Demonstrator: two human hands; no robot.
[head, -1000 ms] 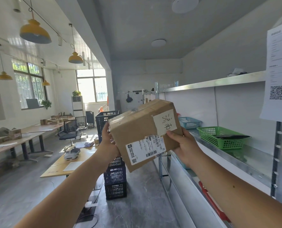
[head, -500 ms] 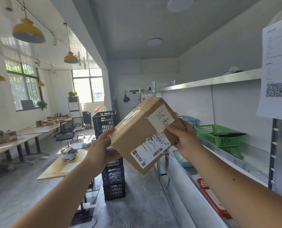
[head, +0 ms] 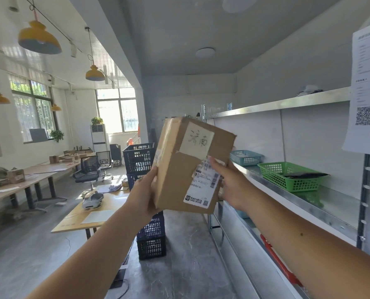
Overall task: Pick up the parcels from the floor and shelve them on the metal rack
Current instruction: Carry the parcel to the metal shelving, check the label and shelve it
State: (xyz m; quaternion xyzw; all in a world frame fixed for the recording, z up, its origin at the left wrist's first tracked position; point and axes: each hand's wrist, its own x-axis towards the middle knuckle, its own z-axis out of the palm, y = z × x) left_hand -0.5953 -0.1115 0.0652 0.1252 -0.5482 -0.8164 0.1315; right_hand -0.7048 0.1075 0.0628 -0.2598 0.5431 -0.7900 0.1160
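Left hand (head: 143, 192), right hand (head: 233, 186) clasp parcel (head: 179, 175) edges; far-side fingers hidden (label (head: 202, 190) print blurred).

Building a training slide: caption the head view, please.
Left hand and right hand hold a labelled parcel up beside the rack, not yet shelved.

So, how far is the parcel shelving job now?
Done: one brown cardboard parcel with white labels is off the floor. In hand: left hand and right hand hold it beside the grey metal rack. Left: setting it on a shelf near the green plastic basket and blue plastic basket. Other floor parcels are out of view.
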